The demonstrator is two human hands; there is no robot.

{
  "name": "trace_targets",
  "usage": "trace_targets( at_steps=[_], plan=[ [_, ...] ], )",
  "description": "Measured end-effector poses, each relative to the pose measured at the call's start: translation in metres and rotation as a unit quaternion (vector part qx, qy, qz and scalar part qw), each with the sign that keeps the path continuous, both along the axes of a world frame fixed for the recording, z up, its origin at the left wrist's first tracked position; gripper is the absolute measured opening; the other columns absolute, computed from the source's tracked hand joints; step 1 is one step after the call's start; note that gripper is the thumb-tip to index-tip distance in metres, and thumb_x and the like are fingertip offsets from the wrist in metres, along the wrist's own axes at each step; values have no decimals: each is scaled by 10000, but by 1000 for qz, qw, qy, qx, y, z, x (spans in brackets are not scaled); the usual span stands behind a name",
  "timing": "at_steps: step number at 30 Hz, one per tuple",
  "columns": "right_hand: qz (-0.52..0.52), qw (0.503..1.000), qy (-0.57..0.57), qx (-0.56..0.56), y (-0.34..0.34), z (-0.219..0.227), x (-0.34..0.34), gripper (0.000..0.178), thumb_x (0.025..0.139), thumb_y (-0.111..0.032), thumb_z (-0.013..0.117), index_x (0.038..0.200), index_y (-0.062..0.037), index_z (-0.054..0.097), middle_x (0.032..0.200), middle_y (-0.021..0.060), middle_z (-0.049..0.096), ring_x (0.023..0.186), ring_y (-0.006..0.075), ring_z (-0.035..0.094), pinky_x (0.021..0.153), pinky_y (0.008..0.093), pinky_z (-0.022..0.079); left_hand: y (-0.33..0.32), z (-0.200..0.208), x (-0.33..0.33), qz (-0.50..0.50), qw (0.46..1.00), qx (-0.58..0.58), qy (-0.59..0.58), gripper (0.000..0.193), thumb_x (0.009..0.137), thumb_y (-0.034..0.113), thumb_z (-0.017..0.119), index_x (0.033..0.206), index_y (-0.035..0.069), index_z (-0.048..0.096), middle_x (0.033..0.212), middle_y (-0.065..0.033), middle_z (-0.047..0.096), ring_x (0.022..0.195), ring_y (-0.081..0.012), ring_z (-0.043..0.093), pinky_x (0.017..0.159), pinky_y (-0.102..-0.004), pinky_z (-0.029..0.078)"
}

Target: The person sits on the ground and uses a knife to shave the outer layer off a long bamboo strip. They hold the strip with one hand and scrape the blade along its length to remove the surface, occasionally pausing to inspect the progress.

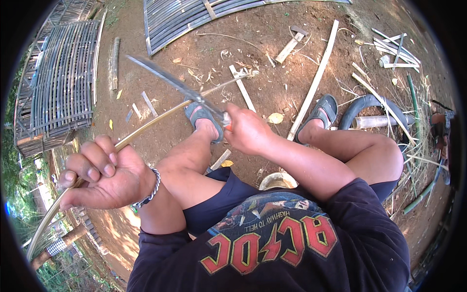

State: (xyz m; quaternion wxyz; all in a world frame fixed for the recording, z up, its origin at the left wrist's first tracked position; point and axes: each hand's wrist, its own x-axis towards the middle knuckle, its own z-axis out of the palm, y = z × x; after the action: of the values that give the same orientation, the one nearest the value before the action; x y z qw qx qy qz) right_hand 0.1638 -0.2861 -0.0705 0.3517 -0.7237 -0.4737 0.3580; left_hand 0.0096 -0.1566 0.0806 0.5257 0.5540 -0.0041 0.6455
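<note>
My left hand [114, 177], palm turned up and a braided bracelet at its wrist, has its fingers curled round a long thin bamboo strip [158, 120]. The strip bends down behind that hand to the lower left, and its far part runs out over my foot toward the middle. In my right hand [249, 130] is the handle of a long knife [168, 83], its blade slightly blurred and pointing to the upper left. The blade crosses over the strip near my sandal; whether the two touch, I cannot tell.
Bamboo slat panels [63, 78] stand at the left, and another slatted panel [180, 19] lies at the top. On the dirt lie a hatchet [290, 46], a long pale bamboo slat [316, 78], a black tyre [357, 107] and cut strips [396, 51]. A pale bowl [277, 180] sits between my legs.
</note>
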Motion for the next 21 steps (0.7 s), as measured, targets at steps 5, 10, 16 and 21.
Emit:
trace_targets(
  at_steps=[5, 10, 16, 21],
  plan=[
    [2, 1000, -27, -6, 4, 7, -1, 297, 791, -103, 613, 1025, 27, 483, 878, 295, 640, 882, 459, 635, 790, 534, 500, 3, 0, -1, 8, 1000, -8, -13, 458, 945, 574, 517, 912, 125, 603, 608, 49, 395, 467, -55, 320, 436, -211, 265],
    [-11, 1000, -10, -20, 5, -13, 3, 278, 803, -108, 613, 1010, 32, 492, 872, 285, 645, 889, 452, 641, 788, 530, 502, 3, 0, -1, 8, 1000, -12, -8, 457, 941, 577, 522, 914, 128, 601, 609, 50, 398, 466, -54, 327, 436, -211, 267],
    [-16, 999, -20, -32, 3, -6, -5, 264, 808, -108, 605, 1006, 23, 491, 858, 285, 646, 900, 446, 643, 803, 516, 505, 1, 1, -1, 20, 1000, -7, -4, 448, 936, 576, 534, 912, 134, 605, 607, 55, 403, 468, -48, 348, 436, -213, 267],
    [-35, 998, -28, -39, 5, -38, 9, 273, 806, -116, 612, 1005, 23, 487, 864, 286, 643, 884, 453, 637, 810, 519, 501, 5, -2, 2, 29, 999, -21, -14, 441, 930, 577, 542, 919, 140, 602, 600, 58, 398, 459, -53, 343, 432, -211, 260]
  ],
)
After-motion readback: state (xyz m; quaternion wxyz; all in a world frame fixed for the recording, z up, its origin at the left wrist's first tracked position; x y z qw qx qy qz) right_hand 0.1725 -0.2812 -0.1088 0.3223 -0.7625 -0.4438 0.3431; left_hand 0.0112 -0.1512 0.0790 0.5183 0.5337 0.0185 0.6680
